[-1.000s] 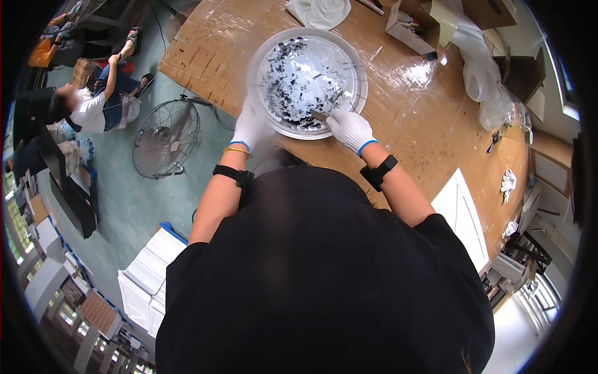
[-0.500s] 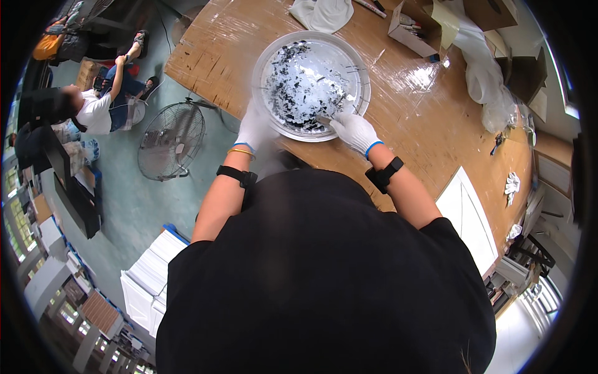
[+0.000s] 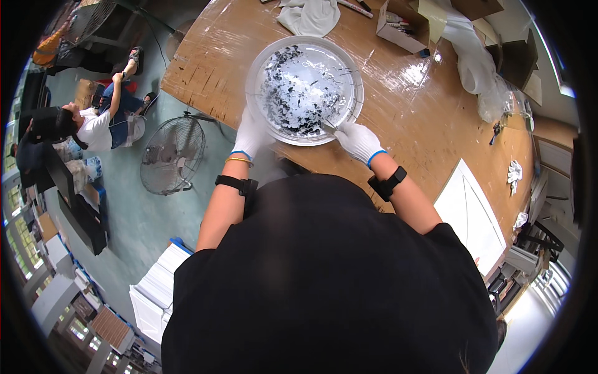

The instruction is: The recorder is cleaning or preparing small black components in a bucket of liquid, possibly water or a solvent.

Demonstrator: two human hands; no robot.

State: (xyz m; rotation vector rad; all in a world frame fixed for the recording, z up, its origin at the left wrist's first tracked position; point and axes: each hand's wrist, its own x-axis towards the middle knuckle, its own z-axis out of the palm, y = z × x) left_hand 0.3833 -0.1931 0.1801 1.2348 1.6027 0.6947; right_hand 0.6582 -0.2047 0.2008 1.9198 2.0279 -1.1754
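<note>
A round, pale, shallow dish [image 3: 354, 112] sits at the table's near edge. Dark flakes [image 3: 293, 118] are scattered over its whitish inside, thickest along the left and near sides. My left hand [image 3: 250, 134], in a white knit glove, grips the dish's left rim; its fingertips are partly hidden. My right hand [image 3: 357, 141], gloved the same way, is closed on a small thin metal tool [image 3: 330, 126] at the near right rim. The tool's tip reaches in among the flakes; its exact kind cannot be made out.
The wooden table [image 3: 398, 118] carries a white cloth [image 3: 308, 17], a cardboard box [image 3: 402, 28] of small items, clear plastic wrap [image 3: 476, 68] and a white panel [image 3: 468, 212]. A floor fan [image 3: 172, 154] stands left. Beyond it sits another person [image 3: 99, 121].
The view has shifted slightly, so the table and dish sit a little farther left. My left hand keeps to the rim. My right hand with the tool stays by the dish's near right side.
</note>
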